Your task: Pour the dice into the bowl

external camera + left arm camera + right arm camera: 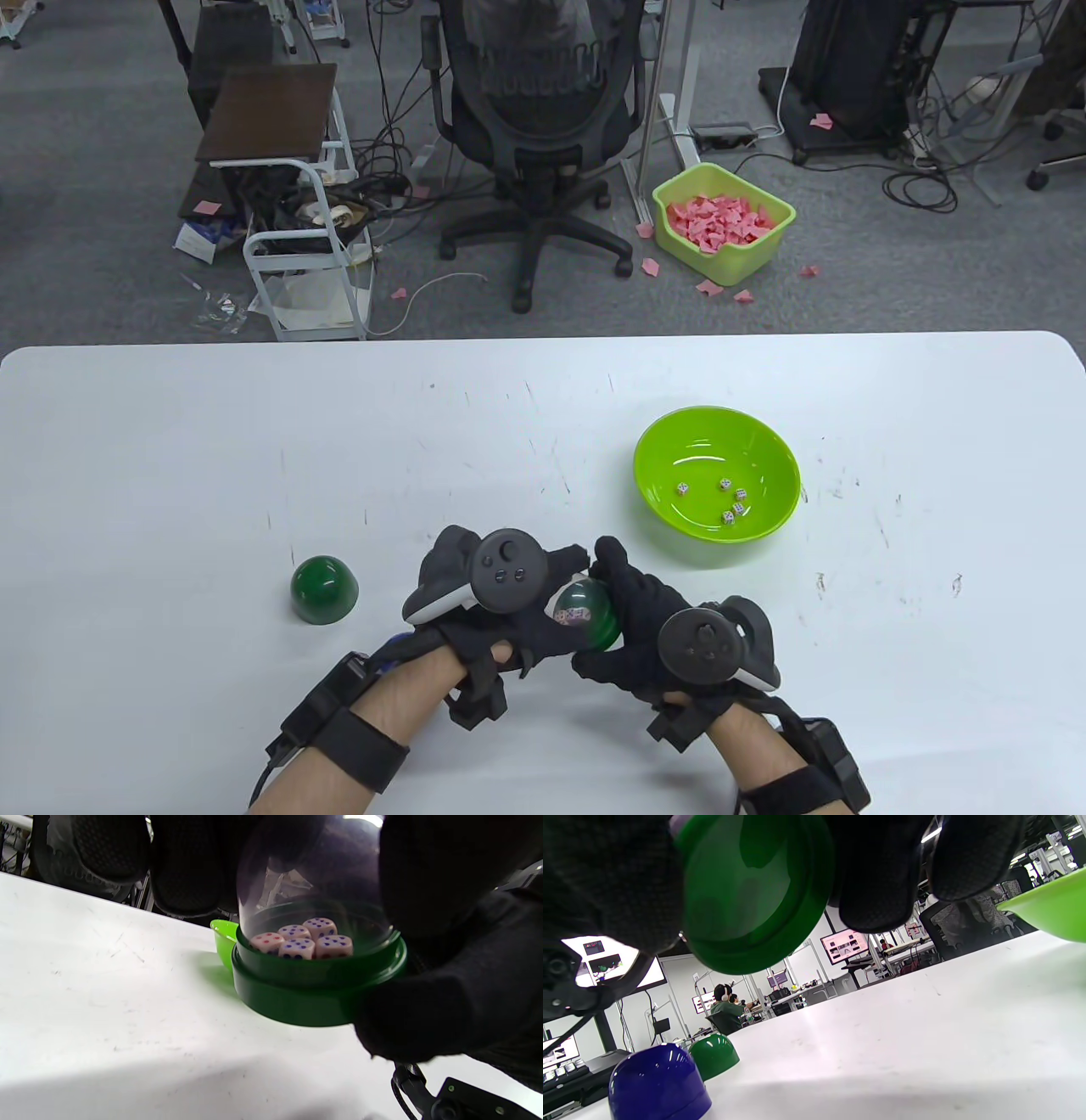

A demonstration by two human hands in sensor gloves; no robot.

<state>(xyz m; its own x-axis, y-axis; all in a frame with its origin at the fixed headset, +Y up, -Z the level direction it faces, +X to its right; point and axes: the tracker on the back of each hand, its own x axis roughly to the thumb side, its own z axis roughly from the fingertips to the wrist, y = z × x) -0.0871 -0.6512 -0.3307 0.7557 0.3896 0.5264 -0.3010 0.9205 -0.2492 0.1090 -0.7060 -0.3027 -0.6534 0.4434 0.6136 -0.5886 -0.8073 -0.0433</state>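
Both hands hold a green dice shaker [587, 615] just above the table's front middle. My left hand [543, 607] grips its dome lid [314, 878] from above. My right hand [624, 615] grips its green base [314, 997], whose underside fills the right wrist view [751, 891]. The lid sits on the base. Several white dice [302, 940] lie inside the shaker. The lime green bowl [768, 450] stands upright to the right and further back, with several dice [730, 501] in it. Its rim shows in both wrist views [222, 931] [1048, 906].
A second green dome shaker [323, 590] stands on the table to the left, and it shows in the right wrist view [715, 1054]. A blue dome shaker [657, 1084] stands near my left wrist, mostly hidden in the table view [389, 652]. The white table [212, 458] is scuffed.
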